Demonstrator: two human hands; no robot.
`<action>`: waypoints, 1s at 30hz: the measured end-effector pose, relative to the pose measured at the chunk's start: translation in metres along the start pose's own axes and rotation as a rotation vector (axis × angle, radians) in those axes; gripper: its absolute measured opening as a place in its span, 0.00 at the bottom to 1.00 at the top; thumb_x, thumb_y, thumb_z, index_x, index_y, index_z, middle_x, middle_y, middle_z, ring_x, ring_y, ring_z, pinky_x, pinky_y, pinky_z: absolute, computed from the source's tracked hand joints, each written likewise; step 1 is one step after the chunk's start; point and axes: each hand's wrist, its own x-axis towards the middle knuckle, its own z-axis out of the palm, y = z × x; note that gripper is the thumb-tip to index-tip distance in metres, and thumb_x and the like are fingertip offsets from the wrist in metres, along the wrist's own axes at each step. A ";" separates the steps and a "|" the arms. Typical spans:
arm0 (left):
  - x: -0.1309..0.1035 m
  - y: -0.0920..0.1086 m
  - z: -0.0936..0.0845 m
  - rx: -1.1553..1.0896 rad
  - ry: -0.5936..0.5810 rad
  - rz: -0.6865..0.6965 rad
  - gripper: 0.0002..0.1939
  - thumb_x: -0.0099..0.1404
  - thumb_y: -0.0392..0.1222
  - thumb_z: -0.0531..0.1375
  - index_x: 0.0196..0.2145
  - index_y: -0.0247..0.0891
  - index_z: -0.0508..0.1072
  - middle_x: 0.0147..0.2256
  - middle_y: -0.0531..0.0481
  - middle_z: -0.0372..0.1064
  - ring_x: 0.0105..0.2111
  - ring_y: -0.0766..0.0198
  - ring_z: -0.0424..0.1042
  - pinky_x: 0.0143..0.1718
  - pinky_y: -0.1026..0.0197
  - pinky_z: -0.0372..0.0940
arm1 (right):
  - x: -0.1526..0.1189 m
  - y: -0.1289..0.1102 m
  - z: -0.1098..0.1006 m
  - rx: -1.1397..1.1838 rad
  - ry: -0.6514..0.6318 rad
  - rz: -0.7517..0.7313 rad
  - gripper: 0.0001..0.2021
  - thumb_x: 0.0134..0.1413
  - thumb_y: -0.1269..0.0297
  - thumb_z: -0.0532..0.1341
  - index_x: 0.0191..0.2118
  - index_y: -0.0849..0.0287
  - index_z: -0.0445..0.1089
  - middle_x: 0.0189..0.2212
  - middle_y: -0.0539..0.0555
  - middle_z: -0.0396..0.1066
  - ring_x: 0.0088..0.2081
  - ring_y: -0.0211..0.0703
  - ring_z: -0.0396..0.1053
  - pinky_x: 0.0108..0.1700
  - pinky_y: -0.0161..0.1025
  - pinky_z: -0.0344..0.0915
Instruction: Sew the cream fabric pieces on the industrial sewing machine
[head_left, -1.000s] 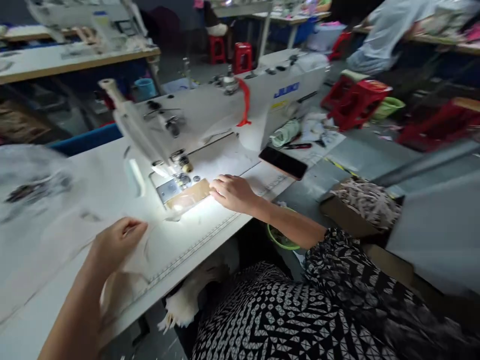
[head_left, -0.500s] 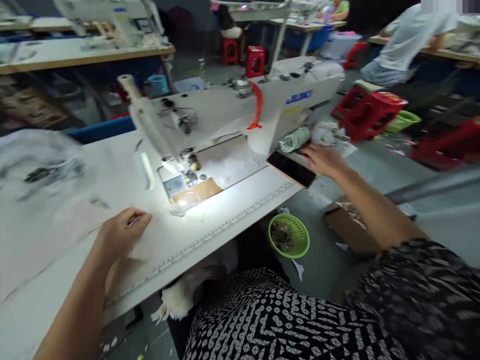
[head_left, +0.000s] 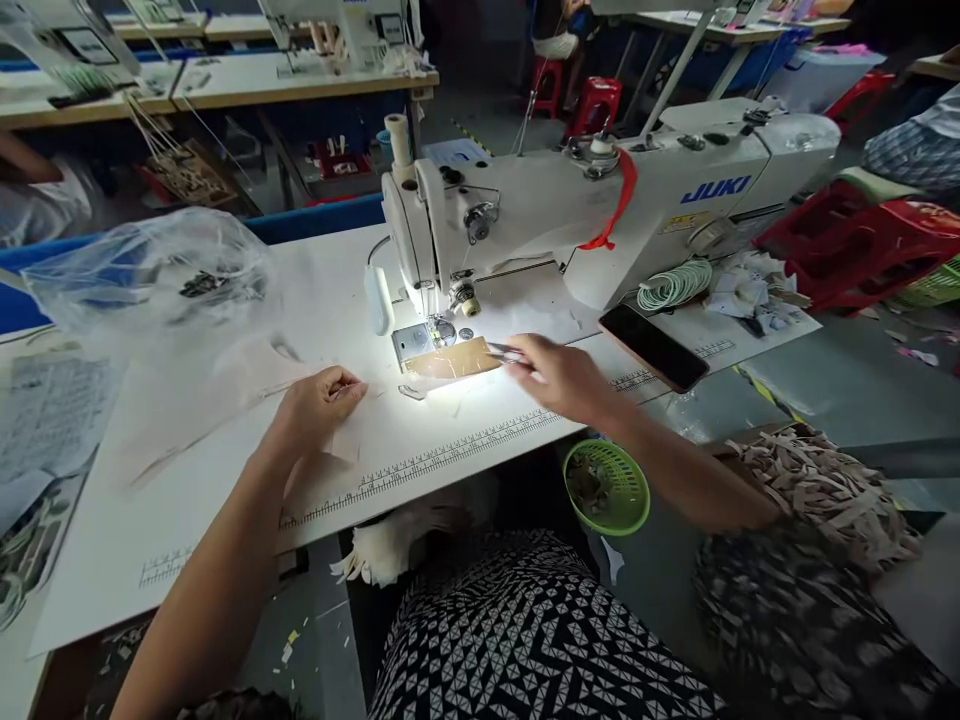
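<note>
My left hand (head_left: pixel 319 405) is closed in a pinch at the edge of a sheer pale fabric (head_left: pixel 240 385) on the white table (head_left: pixel 442 425). Between the fingers of my right hand (head_left: pixel 559 380) is a small metal tool (head_left: pixel 504 353), like snips, its tip pointing left toward the needle area. Just left of that tip, a tan piece (head_left: pixel 454 360) lies by the metal plate of the sewing machine (head_left: pixel 525 215). A small clear-and-dark piece (head_left: pixel 411 392) rests in front of the plate.
A phone (head_left: pixel 654 348), a pale green cord coil (head_left: pixel 675 285) and scraps (head_left: pixel 754 290) lie at the right. A plastic bag (head_left: pixel 172 265) sits at the back left. Below the table edge stands a green basket (head_left: pixel 626 495). Red stools (head_left: pixel 862 240) are behind, right.
My right hand has come from beside the phone to the needle area and now holds the metal tool. The view has shifted and become sharper; my left hand remains at the fabric.
</note>
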 end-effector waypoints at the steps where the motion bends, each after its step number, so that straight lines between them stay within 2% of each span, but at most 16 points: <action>1: 0.000 0.000 0.000 -0.008 0.001 0.003 0.22 0.55 0.64 0.57 0.31 0.42 0.75 0.27 0.52 0.72 0.29 0.59 0.67 0.32 0.60 0.59 | 0.015 -0.016 0.010 -0.041 -0.075 -0.046 0.19 0.69 0.57 0.54 0.59 0.58 0.69 0.49 0.60 0.76 0.39 0.49 0.74 0.35 0.40 0.64; 3: 0.001 -0.001 0.000 -0.026 0.003 0.011 0.22 0.55 0.64 0.57 0.30 0.42 0.75 0.27 0.52 0.72 0.29 0.60 0.67 0.32 0.60 0.60 | 0.039 -0.038 0.023 -0.131 -0.167 -0.099 0.18 0.68 0.60 0.56 0.59 0.60 0.70 0.49 0.61 0.75 0.37 0.48 0.73 0.32 0.40 0.60; 5: 0.001 0.000 -0.001 -0.048 0.001 0.023 0.22 0.55 0.64 0.57 0.30 0.42 0.74 0.27 0.52 0.73 0.28 0.60 0.67 0.32 0.60 0.60 | 0.054 -0.049 0.031 -0.189 -0.210 -0.148 0.16 0.69 0.63 0.56 0.57 0.60 0.72 0.48 0.62 0.75 0.36 0.48 0.72 0.32 0.41 0.56; 11: 0.003 -0.001 -0.001 -0.057 -0.018 0.047 0.21 0.55 0.63 0.57 0.28 0.42 0.74 0.25 0.52 0.72 0.27 0.61 0.67 0.31 0.60 0.60 | 0.076 -0.059 0.047 -0.267 -0.260 -0.225 0.17 0.74 0.62 0.51 0.56 0.61 0.73 0.44 0.62 0.77 0.38 0.50 0.72 0.34 0.42 0.55; 14: 0.004 -0.001 -0.001 -0.044 -0.021 0.050 0.21 0.55 0.63 0.57 0.29 0.42 0.74 0.26 0.51 0.73 0.28 0.60 0.68 0.32 0.60 0.61 | 0.079 -0.059 0.051 -0.265 -0.269 -0.215 0.18 0.74 0.63 0.50 0.55 0.60 0.75 0.39 0.60 0.78 0.36 0.49 0.72 0.34 0.42 0.58; 17: 0.002 -0.002 -0.005 -0.024 -0.034 0.052 0.22 0.55 0.64 0.57 0.29 0.42 0.75 0.27 0.50 0.74 0.30 0.59 0.69 0.32 0.60 0.61 | 0.061 -0.045 0.041 -0.173 -0.173 -0.168 0.17 0.74 0.62 0.51 0.55 0.60 0.75 0.45 0.59 0.78 0.36 0.47 0.73 0.34 0.40 0.62; 20: -0.004 -0.009 -0.017 0.009 -0.073 0.043 0.23 0.56 0.65 0.57 0.29 0.42 0.76 0.29 0.49 0.76 0.32 0.57 0.71 0.32 0.60 0.61 | 0.016 -0.002 0.011 -0.100 0.014 -0.110 0.18 0.72 0.60 0.53 0.57 0.56 0.74 0.50 0.59 0.77 0.37 0.47 0.74 0.36 0.41 0.66; 23: -0.013 -0.022 -0.034 0.074 -0.082 0.035 0.23 0.57 0.66 0.57 0.31 0.43 0.76 0.31 0.48 0.77 0.32 0.57 0.71 0.33 0.59 0.63 | -0.035 0.077 -0.031 -0.168 0.212 0.012 0.19 0.70 0.52 0.55 0.56 0.53 0.76 0.43 0.63 0.79 0.42 0.52 0.76 0.40 0.45 0.67; 25: -0.018 -0.031 -0.044 0.136 0.020 0.070 0.20 0.60 0.62 0.57 0.33 0.43 0.76 0.35 0.46 0.78 0.35 0.55 0.73 0.37 0.57 0.65 | -0.060 0.136 -0.057 -0.266 0.284 0.132 0.22 0.68 0.43 0.56 0.47 0.51 0.81 0.40 0.68 0.80 0.40 0.54 0.75 0.38 0.48 0.65; 27: -0.019 -0.037 -0.050 0.221 0.179 0.115 0.17 0.64 0.56 0.55 0.35 0.42 0.76 0.39 0.43 0.78 0.40 0.53 0.74 0.41 0.55 0.66 | -0.074 0.188 -0.075 -0.290 0.282 0.206 0.29 0.66 0.34 0.52 0.37 0.49 0.83 0.39 0.68 0.80 0.38 0.53 0.75 0.38 0.49 0.64; 28: -0.017 -0.039 -0.050 0.266 0.236 0.137 0.16 0.65 0.53 0.54 0.36 0.41 0.76 0.40 0.41 0.77 0.42 0.51 0.74 0.43 0.55 0.66 | -0.077 0.209 -0.081 -0.294 0.279 0.239 0.33 0.63 0.29 0.51 0.31 0.49 0.82 0.35 0.68 0.80 0.34 0.51 0.74 0.36 0.49 0.62; 30: -0.010 -0.039 -0.047 0.342 0.254 0.179 0.15 0.67 0.48 0.53 0.39 0.40 0.77 0.43 0.40 0.77 0.48 0.48 0.73 0.46 0.53 0.67 | -0.077 0.238 -0.085 -0.283 0.297 0.307 0.37 0.59 0.24 0.51 0.23 0.49 0.80 0.31 0.69 0.79 0.30 0.48 0.71 0.34 0.49 0.60</action>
